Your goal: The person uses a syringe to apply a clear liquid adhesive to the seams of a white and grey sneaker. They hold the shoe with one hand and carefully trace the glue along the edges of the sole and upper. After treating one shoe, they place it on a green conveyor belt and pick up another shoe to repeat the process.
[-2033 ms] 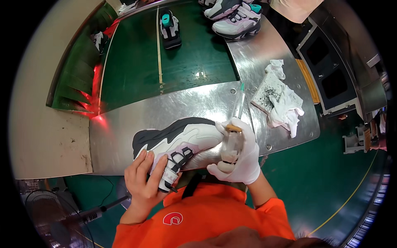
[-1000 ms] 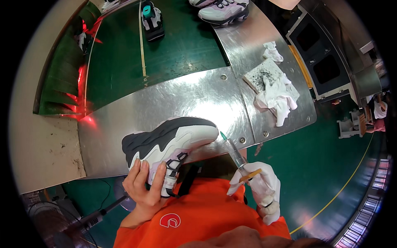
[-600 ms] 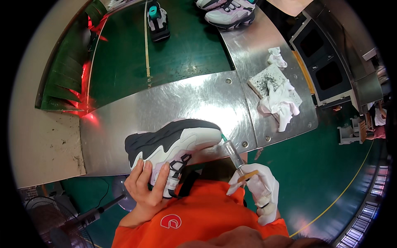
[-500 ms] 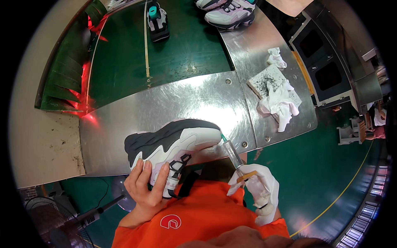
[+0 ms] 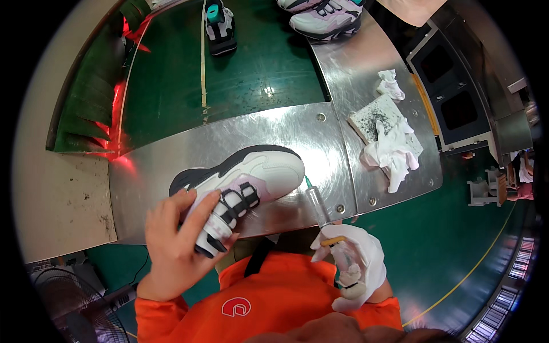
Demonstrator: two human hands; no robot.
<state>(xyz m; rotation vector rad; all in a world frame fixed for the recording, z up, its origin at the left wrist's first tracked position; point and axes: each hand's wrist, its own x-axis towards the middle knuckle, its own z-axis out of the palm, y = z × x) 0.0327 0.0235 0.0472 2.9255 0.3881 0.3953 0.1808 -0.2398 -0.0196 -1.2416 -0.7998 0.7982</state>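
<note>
My bare left hand (image 5: 177,240) is closed around the heel end of a white, black and lilac sneaker (image 5: 274,171). The shoe lies tilted over the metal work surface (image 5: 274,123), its toe toward the right and part of its dark sole showing on the far side. In my right hand (image 5: 357,263), which wears a white glove, is a clear syringe (image 5: 318,204) with a green tip. That tip points up at the edge of the sneaker's toe, very close to it; whether they touch I cannot tell. A tan band lies across the syringe by my fingers.
Crumpled white cloth (image 5: 394,151) rests on a black-speckled white block (image 5: 374,117) at the right, with another wad (image 5: 390,84) behind. Beyond the metal, a green belt (image 5: 257,68) carries a sneaker (image 5: 220,31); more shoes (image 5: 329,20) stand at its far right. A fan (image 5: 77,306) is at lower left.
My left hand has turned the sneaker so more of its upper faces up and less sole shows. The left hand has shifted left; the right hand and syringe have moved only slightly.
</note>
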